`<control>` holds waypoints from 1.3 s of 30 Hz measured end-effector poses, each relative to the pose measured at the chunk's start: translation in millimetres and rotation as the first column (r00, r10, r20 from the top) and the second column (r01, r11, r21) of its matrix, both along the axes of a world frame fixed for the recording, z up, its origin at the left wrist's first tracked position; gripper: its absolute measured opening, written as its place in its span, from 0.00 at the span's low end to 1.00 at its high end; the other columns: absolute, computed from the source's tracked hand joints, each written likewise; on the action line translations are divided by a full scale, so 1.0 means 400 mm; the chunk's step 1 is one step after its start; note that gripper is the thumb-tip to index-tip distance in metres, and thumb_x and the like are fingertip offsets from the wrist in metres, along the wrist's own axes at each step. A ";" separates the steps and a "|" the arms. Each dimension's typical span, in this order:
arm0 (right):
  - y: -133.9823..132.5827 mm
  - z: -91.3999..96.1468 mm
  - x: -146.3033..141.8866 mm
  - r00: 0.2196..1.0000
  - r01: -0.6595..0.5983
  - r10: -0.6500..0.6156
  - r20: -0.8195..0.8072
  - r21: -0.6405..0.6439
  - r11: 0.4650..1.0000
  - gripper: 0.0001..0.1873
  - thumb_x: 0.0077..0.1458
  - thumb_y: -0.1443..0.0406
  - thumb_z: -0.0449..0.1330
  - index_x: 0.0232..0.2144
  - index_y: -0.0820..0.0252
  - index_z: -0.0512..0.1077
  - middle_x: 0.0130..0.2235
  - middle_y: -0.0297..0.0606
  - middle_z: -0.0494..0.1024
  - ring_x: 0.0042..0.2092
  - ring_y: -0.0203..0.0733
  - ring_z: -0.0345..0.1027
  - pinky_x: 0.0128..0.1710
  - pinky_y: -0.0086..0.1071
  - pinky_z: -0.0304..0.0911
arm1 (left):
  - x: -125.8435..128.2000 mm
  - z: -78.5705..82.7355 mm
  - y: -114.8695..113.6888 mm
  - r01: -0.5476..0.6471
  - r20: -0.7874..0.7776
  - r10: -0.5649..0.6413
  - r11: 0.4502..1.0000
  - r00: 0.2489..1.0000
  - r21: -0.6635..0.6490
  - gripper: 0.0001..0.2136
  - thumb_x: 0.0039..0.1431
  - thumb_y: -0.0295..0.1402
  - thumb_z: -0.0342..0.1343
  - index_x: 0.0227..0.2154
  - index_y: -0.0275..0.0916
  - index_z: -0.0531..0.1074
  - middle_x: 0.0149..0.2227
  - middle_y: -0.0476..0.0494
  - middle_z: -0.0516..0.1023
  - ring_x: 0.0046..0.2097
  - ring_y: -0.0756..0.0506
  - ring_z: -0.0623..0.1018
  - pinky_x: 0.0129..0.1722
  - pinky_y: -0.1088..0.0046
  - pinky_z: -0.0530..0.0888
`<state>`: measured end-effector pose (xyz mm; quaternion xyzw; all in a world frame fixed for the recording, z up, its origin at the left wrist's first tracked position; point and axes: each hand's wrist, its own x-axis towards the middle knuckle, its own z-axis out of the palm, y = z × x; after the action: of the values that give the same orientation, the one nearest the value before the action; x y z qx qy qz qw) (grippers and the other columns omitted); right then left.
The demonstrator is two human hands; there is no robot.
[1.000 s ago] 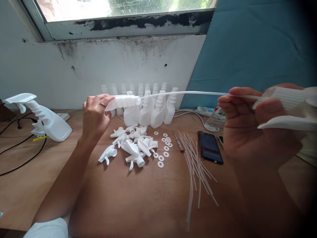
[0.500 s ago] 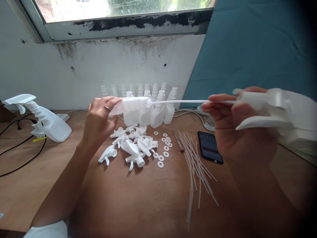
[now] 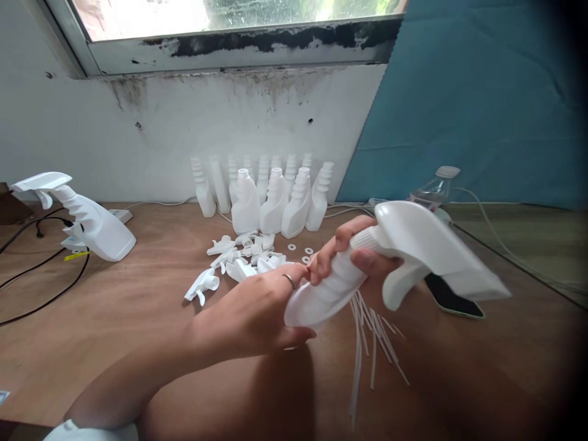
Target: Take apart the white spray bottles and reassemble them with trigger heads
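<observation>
A white spray bottle (image 3: pixel 321 297) is held tilted in front of me, its neck pointing up and right. My left hand (image 3: pixel 255 306), with a ring on one finger, is wrapped round its lower body. On the neck sits a white trigger sprayer (image 3: pixel 422 236), its nozzle pointing down to the right. My right hand (image 3: pixel 337 248) is closed round the sprayer's collar and the top of the neck. The dip tube is out of sight. Behind my hands lie a pile of loose trigger sprayers (image 3: pixel 243 251) and white ring washers (image 3: pixel 291 247), partly covered by my hands.
Several open white bottles (image 3: pixel 245 205) stand by the wall. Thin white tubes (image 3: pixel 379 343) lie at front right, near a phone (image 3: pixel 452 297). At left, a bottle with a sprayer (image 3: pixel 98 226) leans by black cables (image 3: pixel 85 263). A clear bottle (image 3: pixel 432 190) stands back right.
My hands have come together. The sprayer has moved left and down onto the bottle's neck, and its tube has gone inside. The bottle has moved right and down, and is tilted instead of level.
</observation>
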<state>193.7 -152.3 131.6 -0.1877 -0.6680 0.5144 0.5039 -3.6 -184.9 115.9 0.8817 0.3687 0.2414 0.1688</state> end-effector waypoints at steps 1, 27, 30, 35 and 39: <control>-0.004 0.000 -0.005 1.000 0.005 -0.005 0.005 -0.010 1.000 0.10 0.57 0.56 0.61 0.33 0.53 0.66 0.26 0.32 0.75 0.28 0.41 0.72 0.34 0.42 0.72 | 0.004 -0.004 0.001 0.000 -0.012 -0.001 1.000 1.000 -0.010 0.26 0.47 0.35 0.68 0.47 0.40 0.63 0.41 0.43 0.77 0.36 0.44 0.78 0.31 0.70 0.74; -0.032 -0.100 -0.053 0.992 -0.052 0.054 0.110 -0.029 0.998 0.16 0.64 0.54 0.50 0.45 0.56 0.69 0.38 0.41 0.76 0.39 0.43 0.72 0.39 0.37 0.69 | -0.030 0.048 0.000 -0.089 0.640 0.107 0.994 0.761 -0.060 0.04 0.62 0.33 0.55 0.38 0.42 0.71 0.35 0.46 0.74 0.31 0.49 0.74 0.28 0.70 0.73; -0.040 -0.098 -0.070 0.997 -0.005 0.006 0.078 -0.015 1.000 0.13 0.62 0.57 0.56 0.46 0.54 0.65 0.36 0.38 0.76 0.37 0.40 0.72 0.37 0.33 0.69 | -0.031 0.050 0.003 -0.093 0.635 0.072 0.996 0.769 -0.001 0.02 0.61 0.31 0.55 0.36 0.40 0.71 0.34 0.45 0.74 0.33 0.48 0.74 0.29 0.71 0.71; -0.042 -0.100 -0.079 0.999 -0.018 0.019 0.026 -0.031 0.999 0.15 0.60 0.57 0.58 0.47 0.54 0.64 0.36 0.37 0.75 0.37 0.40 0.72 0.35 0.33 0.69 | -0.037 0.051 0.005 -0.057 0.617 0.025 0.998 0.787 0.032 0.02 0.61 0.29 0.54 0.35 0.39 0.70 0.35 0.45 0.74 0.34 0.48 0.74 0.31 0.71 0.72; -0.041 -0.103 -0.073 0.996 -0.081 0.082 0.018 -0.025 0.996 0.15 0.62 0.55 0.55 0.48 0.55 0.65 0.39 0.40 0.76 0.38 0.43 0.73 0.37 0.35 0.70 | -0.038 0.039 0.009 0.016 0.636 -0.001 1.000 0.772 -0.019 0.02 0.63 0.30 0.52 0.38 0.40 0.68 0.37 0.45 0.72 0.32 0.50 0.74 0.28 0.73 0.72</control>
<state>164.6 -168.5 90.2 -0.1713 -0.6737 0.5408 0.4737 -18.7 -181.4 131.4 0.7479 0.2888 0.5200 0.2947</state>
